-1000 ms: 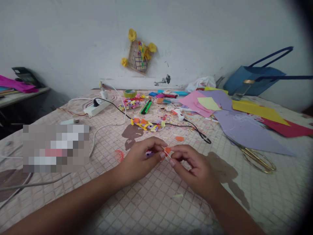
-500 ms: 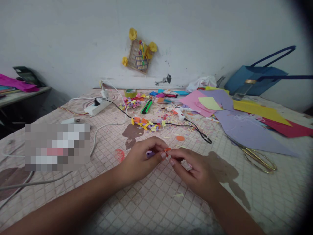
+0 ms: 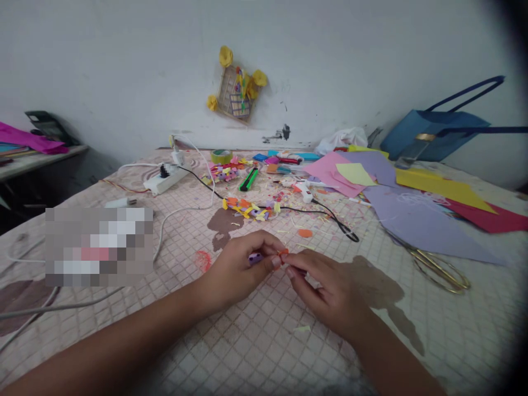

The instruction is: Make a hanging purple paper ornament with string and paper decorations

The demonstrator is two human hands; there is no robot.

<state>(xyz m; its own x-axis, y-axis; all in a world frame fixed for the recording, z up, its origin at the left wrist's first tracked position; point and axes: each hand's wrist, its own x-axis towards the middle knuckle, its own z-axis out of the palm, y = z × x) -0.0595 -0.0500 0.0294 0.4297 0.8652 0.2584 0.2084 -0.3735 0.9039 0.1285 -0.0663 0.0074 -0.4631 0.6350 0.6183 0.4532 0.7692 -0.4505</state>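
Observation:
My left hand (image 3: 243,269) and my right hand (image 3: 330,289) meet above the tablecloth, thumbs and fingertips pinched together. Between the fingertips is a small orange paper piece (image 3: 284,252), gripped from both sides. A purple piece with dark spots (image 3: 254,257) shows inside the curl of my left fingers; how it joins the orange one is hidden. Just beyond the hands lies a strip of yellow, orange and purple paper pieces (image 3: 247,209). A loose orange paper piece (image 3: 305,233) rests near my right hand.
Behind are a green cutter (image 3: 248,180), a glue gun (image 3: 304,192) with black cord, tape (image 3: 221,157) and a power strip (image 3: 167,180). Coloured paper sheets (image 3: 429,220) and gold-handled scissors (image 3: 443,272) lie right. A blurred-out object (image 3: 99,247) and cables (image 3: 82,305) lie left.
The orange piece between the fingertips shows a little more and looks slightly turned. Both hands stay nearly in place; the whole view has shifted slightly.

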